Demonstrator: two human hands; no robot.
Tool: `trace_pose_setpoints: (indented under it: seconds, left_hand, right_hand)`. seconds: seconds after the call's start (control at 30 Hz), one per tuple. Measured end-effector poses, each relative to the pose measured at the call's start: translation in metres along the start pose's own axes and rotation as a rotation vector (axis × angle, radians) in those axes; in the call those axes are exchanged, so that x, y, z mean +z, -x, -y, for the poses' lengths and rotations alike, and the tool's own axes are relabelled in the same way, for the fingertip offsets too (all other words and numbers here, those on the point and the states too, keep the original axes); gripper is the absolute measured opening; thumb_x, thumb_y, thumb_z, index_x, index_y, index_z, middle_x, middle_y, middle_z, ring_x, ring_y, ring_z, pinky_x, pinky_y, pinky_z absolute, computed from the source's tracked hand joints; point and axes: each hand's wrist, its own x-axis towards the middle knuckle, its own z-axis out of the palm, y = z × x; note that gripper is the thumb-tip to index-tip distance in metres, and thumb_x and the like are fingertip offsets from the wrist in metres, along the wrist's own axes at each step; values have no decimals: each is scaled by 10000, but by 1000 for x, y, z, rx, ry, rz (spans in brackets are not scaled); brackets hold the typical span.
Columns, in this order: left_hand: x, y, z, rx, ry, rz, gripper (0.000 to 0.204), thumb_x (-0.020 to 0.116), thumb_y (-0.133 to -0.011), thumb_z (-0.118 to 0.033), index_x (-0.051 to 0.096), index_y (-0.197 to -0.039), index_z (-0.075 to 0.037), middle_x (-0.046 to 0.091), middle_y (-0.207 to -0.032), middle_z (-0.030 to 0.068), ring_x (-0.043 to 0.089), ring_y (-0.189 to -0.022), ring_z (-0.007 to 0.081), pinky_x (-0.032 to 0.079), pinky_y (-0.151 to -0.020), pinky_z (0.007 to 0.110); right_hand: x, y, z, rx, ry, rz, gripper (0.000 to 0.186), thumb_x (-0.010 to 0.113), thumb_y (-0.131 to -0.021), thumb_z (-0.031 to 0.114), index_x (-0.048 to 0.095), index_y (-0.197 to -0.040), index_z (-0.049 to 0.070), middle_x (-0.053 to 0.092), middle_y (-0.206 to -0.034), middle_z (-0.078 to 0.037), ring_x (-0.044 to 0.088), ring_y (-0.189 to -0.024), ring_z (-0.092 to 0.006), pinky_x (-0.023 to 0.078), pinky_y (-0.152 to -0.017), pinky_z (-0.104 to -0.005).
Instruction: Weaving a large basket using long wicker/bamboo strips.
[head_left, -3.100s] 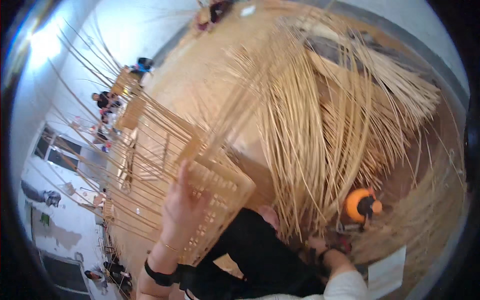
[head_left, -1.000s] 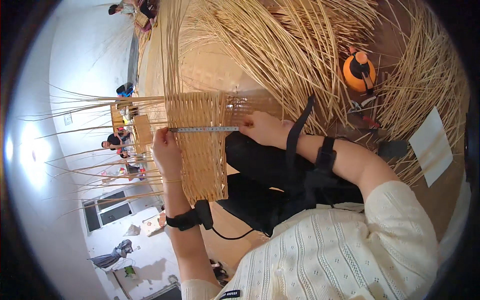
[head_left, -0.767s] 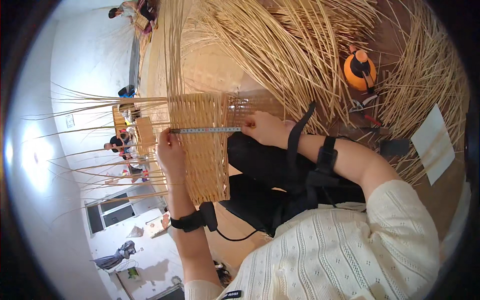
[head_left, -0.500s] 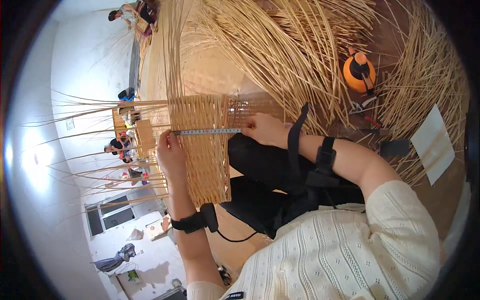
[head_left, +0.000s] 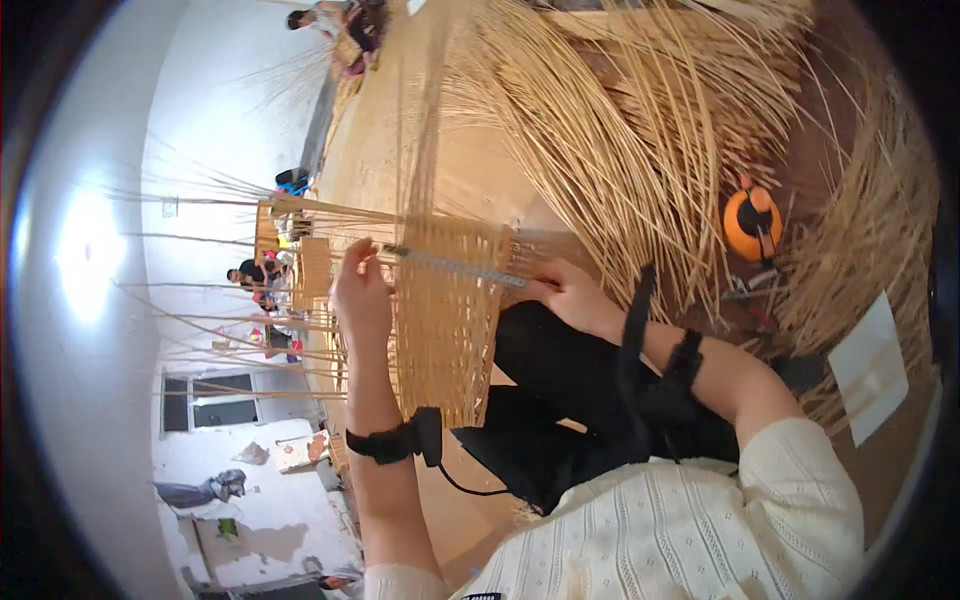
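A half-woven wicker basket rests against my black-clad legs, its long loose stakes sticking out to the left and toward the top. A pale tape measure strip slants across the weave. My right hand pinches the strip's right end just beyond the basket's edge. At the basket's other edge, my left hand is raised with its fingers apart, close to the strip's dark tip but seemingly off it. Motion blurs the strip and part of the weave.
Bundles of willow rods cover the floor at the top, with more rods at the right. Near them stand an orange spray bottle and a white sheet. Other people sit in the background.
My left fingers have come away from the strip's tip and lifted. The strip now slants instead of lying nearly level. The whole view has shifted, with the basket appearing farther right.
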Motion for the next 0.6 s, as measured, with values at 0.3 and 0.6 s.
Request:
trace_pose_setpoints:
  seconds: [0.3, 0.6]
  left_hand:
    - [7, -17, 26, -162, 367, 260, 418, 545, -868, -59, 565, -1278, 23, 678, -913, 170, 675, -567, 195, 529, -480, 306]
    - [-4, 15, 49, -41, 34, 116, 343, 600, -885, -235, 656, -1172, -57, 694, -904, 198, 689, -809, 328, 530, -757, 399]
  right_hand:
    - [-115, 16, -84, 267, 315, 36, 279, 630, -899, 246, 612, -881, -32, 590, -855, -169, 593, -782, -262, 445, -704, -375]
    - [7, -45, -69, 645, -445, 222, 474, 506, -996, 450, 639, -1149, 21, 664, -952, -68, 592, -815, -149, 483, -734, -323]
